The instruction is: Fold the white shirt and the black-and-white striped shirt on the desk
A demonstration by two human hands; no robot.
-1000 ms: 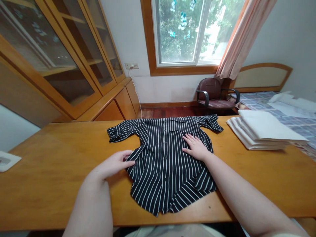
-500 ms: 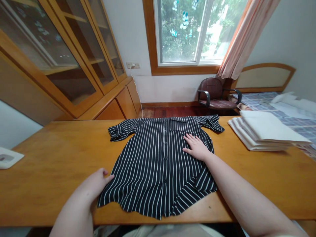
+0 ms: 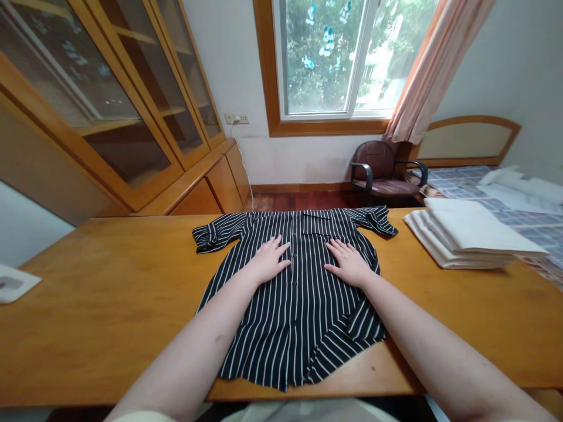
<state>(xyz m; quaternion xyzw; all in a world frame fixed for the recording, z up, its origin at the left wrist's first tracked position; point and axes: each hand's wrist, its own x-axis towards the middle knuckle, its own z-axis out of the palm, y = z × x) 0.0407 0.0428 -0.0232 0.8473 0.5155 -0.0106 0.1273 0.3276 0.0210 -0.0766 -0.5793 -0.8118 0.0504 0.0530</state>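
Observation:
A black shirt (image 3: 272, 310) with white stripes lies spread on the wooden table (image 3: 109, 293), its buttoned front up and its short sleeves out to the sides at the far edge. My left hand (image 3: 268, 261) rests flat on the shirt, left of the button line, fingers apart. On the other side of the buttons, below the chest pocket, my right hand (image 3: 349, 262) also lies flat with spread fingers. The lower right corner of the shirt is folded over, with creases. My left forearm covers part of the shirt's left side.
Folded white cloths (image 3: 470, 234) are stacked at the table's right. A white object (image 3: 17, 284) sits at the left edge. Beyond the table are a glass-door cabinet (image 3: 132, 105), a maroon armchair (image 3: 380, 167) and a bed (image 3: 466, 176) with a checked cover.
My left hand has moved from the shirt's lower left edge up and right onto its front, and now lies flat. My right hand stays in place.

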